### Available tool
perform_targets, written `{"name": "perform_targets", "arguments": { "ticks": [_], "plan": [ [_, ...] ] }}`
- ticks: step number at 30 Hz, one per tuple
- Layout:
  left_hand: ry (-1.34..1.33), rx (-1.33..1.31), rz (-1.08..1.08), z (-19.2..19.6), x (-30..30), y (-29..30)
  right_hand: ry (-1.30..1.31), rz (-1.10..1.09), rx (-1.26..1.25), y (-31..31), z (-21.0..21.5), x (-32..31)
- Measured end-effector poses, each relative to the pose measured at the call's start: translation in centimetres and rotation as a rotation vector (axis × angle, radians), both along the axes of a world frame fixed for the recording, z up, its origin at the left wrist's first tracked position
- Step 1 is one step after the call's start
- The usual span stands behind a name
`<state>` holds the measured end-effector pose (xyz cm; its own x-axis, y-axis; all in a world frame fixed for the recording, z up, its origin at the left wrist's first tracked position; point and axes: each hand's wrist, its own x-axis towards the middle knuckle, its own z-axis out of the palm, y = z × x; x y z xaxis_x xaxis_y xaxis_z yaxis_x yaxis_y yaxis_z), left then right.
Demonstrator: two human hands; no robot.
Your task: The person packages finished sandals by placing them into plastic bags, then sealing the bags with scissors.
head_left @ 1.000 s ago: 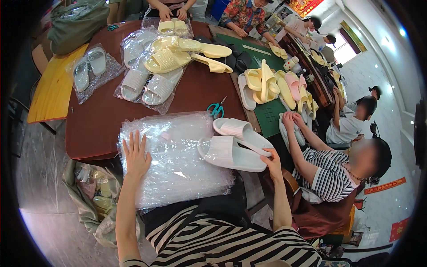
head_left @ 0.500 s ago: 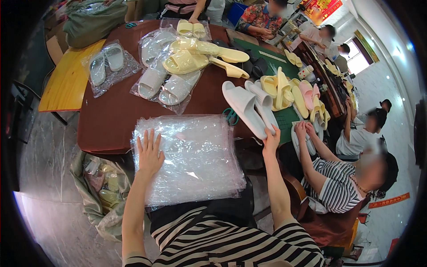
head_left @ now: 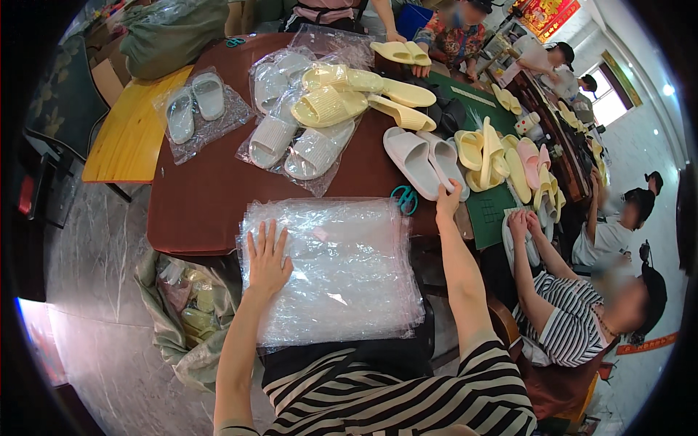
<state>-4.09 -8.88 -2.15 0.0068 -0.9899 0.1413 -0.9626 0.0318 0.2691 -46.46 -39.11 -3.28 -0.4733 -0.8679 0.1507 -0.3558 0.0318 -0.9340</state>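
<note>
Head view: left hand (head_left: pixel 267 260) fingers spread on plastic bags (head_left: pixel 334 269); right hand (head_left: pixel 448 202) fingers clamped on white slippers (head_left: pixel 424 158).

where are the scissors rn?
Head view: the teal-handled scissors lie on the brown table, just left of the right hand, between the stack of clear plastic bags and the white slippers.

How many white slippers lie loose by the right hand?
2: a pair of white slippers side by side on the table, the right hand touching the right one. More may be hidden.
</note>
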Motion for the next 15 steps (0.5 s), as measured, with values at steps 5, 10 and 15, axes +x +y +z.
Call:
{"name": "perform_targets", "arguments": {
  "ticks": [5, 10, 15],
  "plan": [
    [0.004, -0.009, -0.038, -0.1, -0.9, -1.4, 0.160, 0.148, 0.077, -0.3, -0.3, -6.0],
    [-0.012, 0.023, 0.027, 0.1, 0.1, -0.2, 0.287, 0.118, 0.118, 6.2, 2.2, 0.6],
    [0.022, 0.029, 0.011, 0.6, -0.7, -1.3, 0.520, 0.579, -0.007, 6.6, 0.9, 2.3]
  ]
}}
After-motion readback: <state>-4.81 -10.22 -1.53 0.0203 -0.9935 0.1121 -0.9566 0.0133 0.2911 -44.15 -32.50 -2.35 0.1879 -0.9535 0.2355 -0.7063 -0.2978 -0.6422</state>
